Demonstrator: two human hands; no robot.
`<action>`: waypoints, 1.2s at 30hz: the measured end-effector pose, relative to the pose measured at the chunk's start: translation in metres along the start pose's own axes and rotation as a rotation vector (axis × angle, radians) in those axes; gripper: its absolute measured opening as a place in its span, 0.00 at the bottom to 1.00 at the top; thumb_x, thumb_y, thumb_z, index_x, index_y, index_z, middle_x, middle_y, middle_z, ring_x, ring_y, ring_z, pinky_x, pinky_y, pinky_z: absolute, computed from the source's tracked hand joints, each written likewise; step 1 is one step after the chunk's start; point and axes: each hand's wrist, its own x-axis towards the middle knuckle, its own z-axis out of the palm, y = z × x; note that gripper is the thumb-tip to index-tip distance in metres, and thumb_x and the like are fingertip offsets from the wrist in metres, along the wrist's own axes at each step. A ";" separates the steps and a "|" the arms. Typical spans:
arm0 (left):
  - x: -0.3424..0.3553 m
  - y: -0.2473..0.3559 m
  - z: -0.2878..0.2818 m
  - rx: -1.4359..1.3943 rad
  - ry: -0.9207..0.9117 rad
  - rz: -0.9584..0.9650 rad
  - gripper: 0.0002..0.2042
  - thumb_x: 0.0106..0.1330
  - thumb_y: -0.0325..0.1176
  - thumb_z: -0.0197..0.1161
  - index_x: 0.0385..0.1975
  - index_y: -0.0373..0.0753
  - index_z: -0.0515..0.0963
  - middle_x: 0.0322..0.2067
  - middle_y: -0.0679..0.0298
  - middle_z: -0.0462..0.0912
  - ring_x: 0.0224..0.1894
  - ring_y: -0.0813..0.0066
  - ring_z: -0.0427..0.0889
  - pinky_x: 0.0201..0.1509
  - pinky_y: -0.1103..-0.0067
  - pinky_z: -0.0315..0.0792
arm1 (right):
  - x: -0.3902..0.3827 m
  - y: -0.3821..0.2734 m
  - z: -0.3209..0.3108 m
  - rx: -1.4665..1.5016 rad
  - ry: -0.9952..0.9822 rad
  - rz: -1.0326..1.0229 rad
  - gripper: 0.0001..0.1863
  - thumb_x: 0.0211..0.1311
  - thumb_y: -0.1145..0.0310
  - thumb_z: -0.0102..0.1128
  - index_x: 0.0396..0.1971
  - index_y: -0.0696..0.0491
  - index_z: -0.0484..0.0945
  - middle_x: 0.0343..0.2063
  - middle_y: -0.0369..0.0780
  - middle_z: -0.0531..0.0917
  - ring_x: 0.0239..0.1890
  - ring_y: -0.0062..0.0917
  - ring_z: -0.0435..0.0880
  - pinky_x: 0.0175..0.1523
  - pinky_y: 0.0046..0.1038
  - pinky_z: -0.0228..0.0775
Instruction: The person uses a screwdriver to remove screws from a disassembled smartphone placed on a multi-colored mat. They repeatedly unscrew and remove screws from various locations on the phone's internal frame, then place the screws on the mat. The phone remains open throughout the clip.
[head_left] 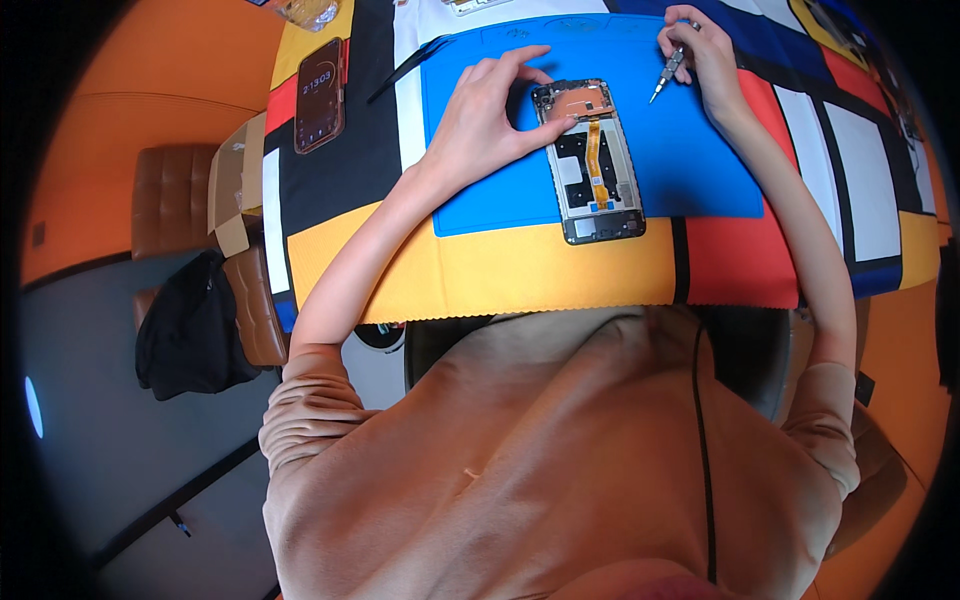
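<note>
An opened smartphone (624,165) lies on a blue work mat (490,195), its inner board and an orange ribbon cable (593,160) exposed. Its lower end reaches past the mat's near edge. My left hand (490,115) rests at the phone's upper left, the thumb on the coppery upper part and the fingers bent round beyond the top corner. Off to the right and farther back, my right hand (704,58) grips a slim metal screwdriver (668,75). Its tip points down and to the left, apart from the phone.
Black tweezers (405,68) lie across the mat's left edge. Another phone (320,95) with a lit screen is at the left on the color-block tablecloth (480,270). A clear plastic container (308,12) stands at the far left. Beside the table are a cardboard box (232,190) and a brown chair (175,200).
</note>
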 end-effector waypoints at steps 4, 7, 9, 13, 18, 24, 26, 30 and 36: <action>-0.001 -0.002 0.001 0.004 0.025 0.033 0.38 0.58 0.52 0.77 0.67 0.46 0.70 0.48 0.65 0.87 0.54 0.67 0.81 0.62 0.67 0.71 | 0.000 -0.002 0.000 -0.023 0.000 0.006 0.06 0.63 0.75 0.50 0.37 0.53 0.75 0.18 0.35 0.78 0.11 0.14 0.68 0.15 0.17 0.57; -0.001 -0.002 0.001 0.006 0.035 0.045 0.37 0.58 0.51 0.77 0.67 0.46 0.70 0.48 0.66 0.87 0.54 0.68 0.81 0.59 0.69 0.74 | 0.000 -0.002 0.000 -0.019 -0.001 0.003 0.06 0.62 0.75 0.50 0.37 0.54 0.75 0.18 0.36 0.78 0.11 0.14 0.68 0.15 0.17 0.56; -0.001 -0.003 0.001 0.001 0.041 0.051 0.37 0.58 0.50 0.78 0.67 0.47 0.70 0.48 0.66 0.87 0.54 0.68 0.81 0.59 0.69 0.75 | 0.000 -0.002 0.000 -0.009 -0.006 0.001 0.06 0.62 0.75 0.50 0.37 0.54 0.75 0.18 0.36 0.78 0.11 0.14 0.68 0.15 0.17 0.56; -0.001 -0.004 0.002 -0.019 0.052 0.078 0.38 0.57 0.49 0.79 0.67 0.47 0.70 0.48 0.66 0.87 0.55 0.68 0.81 0.60 0.69 0.75 | 0.000 -0.002 0.000 -0.016 -0.010 0.000 0.06 0.62 0.75 0.50 0.37 0.54 0.75 0.18 0.36 0.78 0.11 0.14 0.68 0.15 0.17 0.56; 0.000 -0.005 0.000 -0.061 0.018 0.110 0.40 0.56 0.47 0.79 0.69 0.47 0.69 0.52 0.63 0.84 0.56 0.66 0.80 0.63 0.68 0.73 | 0.000 -0.002 -0.001 -0.028 -0.003 -0.009 0.05 0.63 0.74 0.50 0.37 0.54 0.74 0.19 0.36 0.78 0.11 0.14 0.69 0.15 0.16 0.57; -0.002 -0.004 -0.003 -0.125 -0.081 0.077 0.41 0.57 0.46 0.75 0.72 0.47 0.65 0.56 0.62 0.80 0.61 0.63 0.76 0.72 0.65 0.63 | 0.001 0.006 -0.007 0.034 -0.005 -0.050 0.06 0.68 0.68 0.50 0.40 0.53 0.73 0.20 0.37 0.79 0.11 0.16 0.70 0.15 0.16 0.58; -0.002 -0.006 -0.001 -0.148 -0.085 0.065 0.40 0.58 0.45 0.74 0.72 0.47 0.65 0.56 0.62 0.80 0.62 0.62 0.75 0.74 0.64 0.61 | 0.003 0.008 -0.009 0.056 -0.020 -0.042 0.07 0.71 0.69 0.50 0.44 0.54 0.71 0.23 0.37 0.79 0.16 0.15 0.73 0.20 0.16 0.62; -0.001 -0.008 0.001 -0.154 -0.088 0.021 0.39 0.60 0.45 0.73 0.72 0.48 0.65 0.56 0.61 0.80 0.62 0.63 0.75 0.74 0.65 0.61 | 0.003 0.001 -0.009 -0.057 -0.070 -0.274 0.14 0.76 0.69 0.47 0.56 0.58 0.67 0.34 0.43 0.83 0.24 0.17 0.77 0.30 0.17 0.70; -0.002 -0.007 0.004 -0.177 -0.065 0.019 0.36 0.61 0.41 0.73 0.71 0.49 0.66 0.54 0.62 0.81 0.61 0.66 0.77 0.73 0.66 0.62 | -0.027 -0.016 0.021 -0.137 -0.127 -0.473 0.15 0.81 0.70 0.46 0.60 0.57 0.61 0.39 0.46 0.82 0.25 0.17 0.76 0.33 0.19 0.69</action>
